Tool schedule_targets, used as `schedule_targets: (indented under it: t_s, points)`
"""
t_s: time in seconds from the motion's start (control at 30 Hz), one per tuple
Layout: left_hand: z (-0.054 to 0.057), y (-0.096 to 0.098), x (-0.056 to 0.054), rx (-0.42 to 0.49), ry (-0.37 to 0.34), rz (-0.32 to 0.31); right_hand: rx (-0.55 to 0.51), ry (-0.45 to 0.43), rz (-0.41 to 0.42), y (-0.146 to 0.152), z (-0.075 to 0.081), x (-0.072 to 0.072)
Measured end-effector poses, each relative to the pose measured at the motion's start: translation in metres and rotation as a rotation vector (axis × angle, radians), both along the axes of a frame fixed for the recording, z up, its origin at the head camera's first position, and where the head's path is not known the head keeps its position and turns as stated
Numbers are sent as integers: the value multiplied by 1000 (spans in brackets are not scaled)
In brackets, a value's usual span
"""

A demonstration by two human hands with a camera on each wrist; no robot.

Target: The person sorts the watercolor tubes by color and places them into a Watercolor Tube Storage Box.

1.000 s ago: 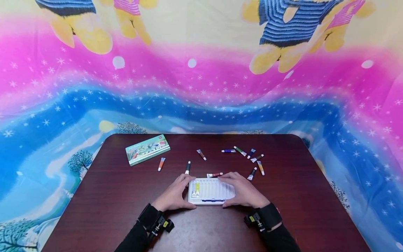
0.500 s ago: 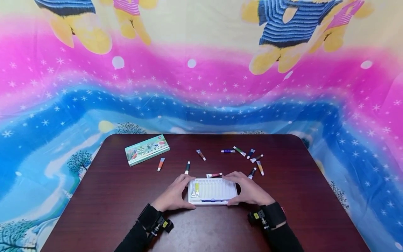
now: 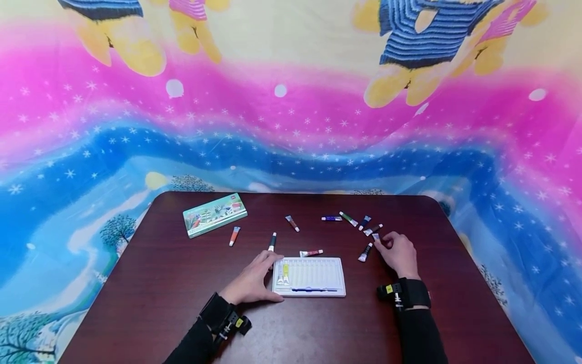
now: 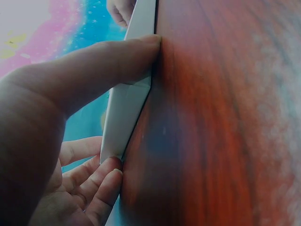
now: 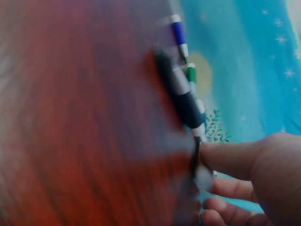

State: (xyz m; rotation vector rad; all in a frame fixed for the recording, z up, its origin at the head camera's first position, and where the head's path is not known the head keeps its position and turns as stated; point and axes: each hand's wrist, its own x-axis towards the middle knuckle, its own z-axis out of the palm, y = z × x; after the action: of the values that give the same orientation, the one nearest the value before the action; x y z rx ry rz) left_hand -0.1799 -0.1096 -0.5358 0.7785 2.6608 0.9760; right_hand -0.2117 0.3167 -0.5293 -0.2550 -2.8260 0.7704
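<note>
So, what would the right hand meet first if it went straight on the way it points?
Probably the partly covered paint tube directly ahead of the right hand; whether they touch is unclear.

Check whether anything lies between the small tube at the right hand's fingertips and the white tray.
Yes: a black-banded tube lies flat on the table between the small tube at the right hand and the white tray. Lifting over it would probably work.

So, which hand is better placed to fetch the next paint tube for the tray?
Probably the right hand: it is right at a paint tube. The left hand holds the left end of the tray, farther from that tube.
</note>
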Motion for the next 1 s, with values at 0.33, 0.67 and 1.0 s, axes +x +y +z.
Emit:
schedule_targets:
  t_s: [0.33, 0.67, 1.0]
  points:
    - [-1, 0, -1, 2, -8, -4, -35, 38, -57, 4, 4, 2]
    - [-3, 0, 0, -11, -3, 1, -482, 232, -134, 17, 12, 0]
    - [-3, 0, 0, -5, -7, 4, -1040, 365, 29, 16, 9, -5]
